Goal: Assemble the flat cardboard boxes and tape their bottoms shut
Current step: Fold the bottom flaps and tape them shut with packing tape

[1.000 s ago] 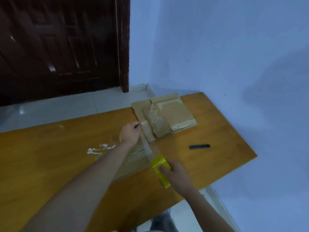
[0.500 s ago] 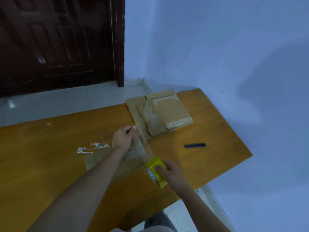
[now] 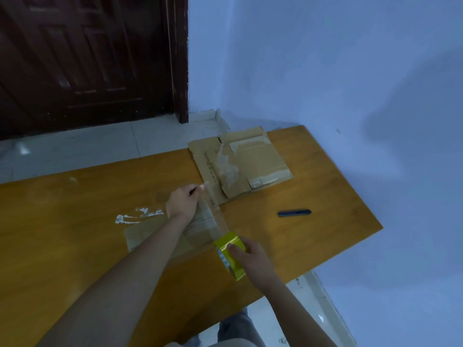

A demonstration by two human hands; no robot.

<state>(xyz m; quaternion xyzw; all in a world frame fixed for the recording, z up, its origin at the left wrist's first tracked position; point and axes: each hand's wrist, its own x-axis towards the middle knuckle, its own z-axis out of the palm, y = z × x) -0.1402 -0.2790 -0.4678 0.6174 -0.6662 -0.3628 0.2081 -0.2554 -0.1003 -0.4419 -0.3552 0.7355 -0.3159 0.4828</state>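
Compared with the frame half a second earlier, the hands, tape and cardboard keep almost the same arrangement; only the camera view has shifted slightly. A flattened cardboard box [image 3: 160, 234] lies on the desk [image 3: 62, 246] toward its near edge, partly under the left forearm. The left hand [image 3: 182, 202] is above the box's far side, fingers curled, pinching the free end of a clear tape strip [image 3: 215, 216]. The strip runs taut from that hand across the box's right end to the yellow tape roll [image 3: 229, 254], which the right hand [image 3: 250, 259] grips at the box's near right corner, thumb on the roll's face. A stack of flat cardboard [image 3: 243, 164] with old tape lies at the far edge. A dark pen [image 3: 294, 213] lies toward the right edge, well apart from both hands.
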